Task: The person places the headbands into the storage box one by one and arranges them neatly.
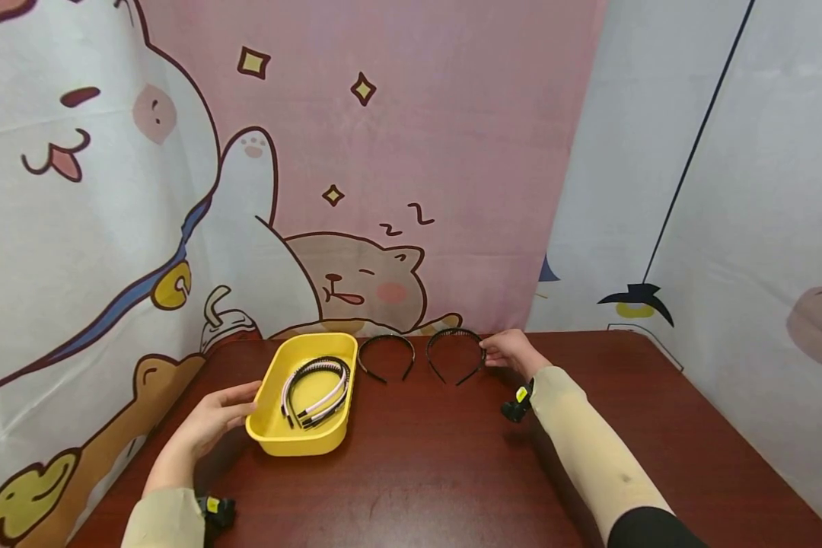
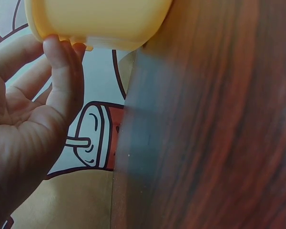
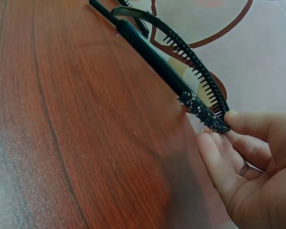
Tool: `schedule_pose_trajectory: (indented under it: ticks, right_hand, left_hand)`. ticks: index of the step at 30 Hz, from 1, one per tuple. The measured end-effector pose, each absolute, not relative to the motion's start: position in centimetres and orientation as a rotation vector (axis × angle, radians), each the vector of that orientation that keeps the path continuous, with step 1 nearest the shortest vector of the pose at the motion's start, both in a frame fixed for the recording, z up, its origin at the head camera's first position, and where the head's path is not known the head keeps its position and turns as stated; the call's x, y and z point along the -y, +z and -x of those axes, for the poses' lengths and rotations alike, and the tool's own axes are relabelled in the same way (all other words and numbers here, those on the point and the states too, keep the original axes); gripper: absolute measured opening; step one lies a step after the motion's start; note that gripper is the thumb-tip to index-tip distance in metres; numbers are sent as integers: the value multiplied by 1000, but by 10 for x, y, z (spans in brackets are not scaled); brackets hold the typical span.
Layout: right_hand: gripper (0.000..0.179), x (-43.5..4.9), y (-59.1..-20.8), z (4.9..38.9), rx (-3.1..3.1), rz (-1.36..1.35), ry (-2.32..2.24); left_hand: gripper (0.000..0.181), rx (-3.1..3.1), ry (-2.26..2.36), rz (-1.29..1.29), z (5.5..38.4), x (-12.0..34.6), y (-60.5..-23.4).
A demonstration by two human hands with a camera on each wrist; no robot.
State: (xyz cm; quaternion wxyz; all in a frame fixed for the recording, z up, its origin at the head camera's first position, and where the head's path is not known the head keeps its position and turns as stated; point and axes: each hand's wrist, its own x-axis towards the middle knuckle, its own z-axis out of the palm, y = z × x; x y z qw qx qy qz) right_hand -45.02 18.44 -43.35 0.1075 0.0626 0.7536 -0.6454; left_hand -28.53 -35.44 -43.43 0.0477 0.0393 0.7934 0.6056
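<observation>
My left hand [image 1: 212,422] holds the near left rim of a yellow plastic basin [image 1: 260,426]; in the left wrist view its fingertips [image 2: 52,45] meet the basin's edge. Inside the basin lie several headbands [image 1: 291,388], black and pale pink or white. At the far side of the table, my right hand [image 1: 510,354] pinches a black toothed headband [image 1: 455,331] by its right side. Close up, this headband [image 3: 200,107] has sparkly, rough trim, and its ends point away from the hand. Another dark headband [image 1: 387,336] lies between it and the basin.
Everything rests on a dark red-brown wooden table [image 1: 418,479]. Behind it hangs a pink and white cartoon curtain [image 1: 452,152], which meets the table's far edge. A white curtain [image 1: 740,190] stands along the right side.
</observation>
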Motion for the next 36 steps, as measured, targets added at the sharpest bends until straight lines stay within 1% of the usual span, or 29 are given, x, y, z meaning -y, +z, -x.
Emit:
schedule_pose_trajectory:
  ticks: [3, 13, 22, 36]
  right_hand:
    - [30, -183, -433, 448, -2235, -172, -1895]
    - [37, -177, -429, 439, -2226, -112, -1886]
    - [40, -171, -420, 437, -2229, -25, -1877]
    - [38, -167, -410, 433, -2231, -19, -1859]
  left_hand:
    - [58, -2426, 1847, -124, 285, 355, -435]
    - [57, -2424, 1847, -122, 281, 353, -440]
    - [58, -2428, 1845, -148, 283, 354, -435]
    - [57, -2423, 1836, -126, 283, 353, -433]
